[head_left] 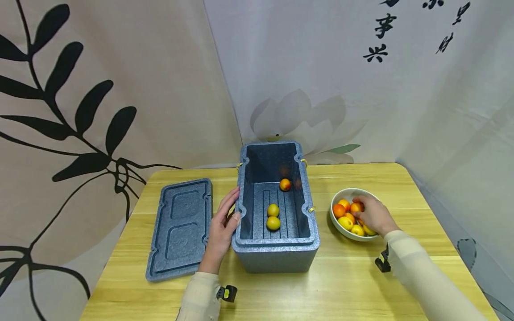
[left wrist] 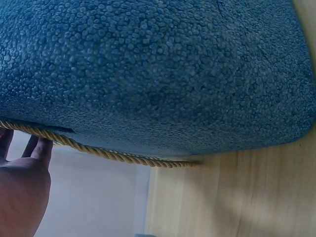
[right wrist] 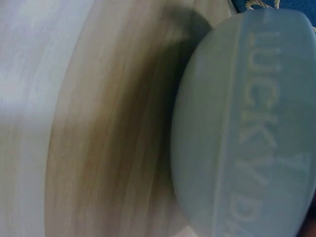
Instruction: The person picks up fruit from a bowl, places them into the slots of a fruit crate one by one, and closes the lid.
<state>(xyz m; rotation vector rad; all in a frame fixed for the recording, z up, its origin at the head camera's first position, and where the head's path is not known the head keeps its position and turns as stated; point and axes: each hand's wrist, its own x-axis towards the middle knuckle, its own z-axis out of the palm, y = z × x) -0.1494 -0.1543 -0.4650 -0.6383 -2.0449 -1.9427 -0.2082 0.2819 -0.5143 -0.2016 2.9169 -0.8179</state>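
My left hand lies along the left outer wall of a blue-grey foam box, fingers extended and thumb by the rim. In the left wrist view, its fingers are beside the box's twisted rope. Inside the open box are two yellow fruits, one nearer and one behind it, and a red-orange fruit farther back. My right hand reaches into a pale bowl, fingers and thumb around an orange fruit. The right wrist view shows the bowl's lettered outside.
The box's blue-grey lid lies flat on the wooden table, left of the box. Several more yellow and orange fruits sit in the bowl. Printed cloth hangs behind the table.
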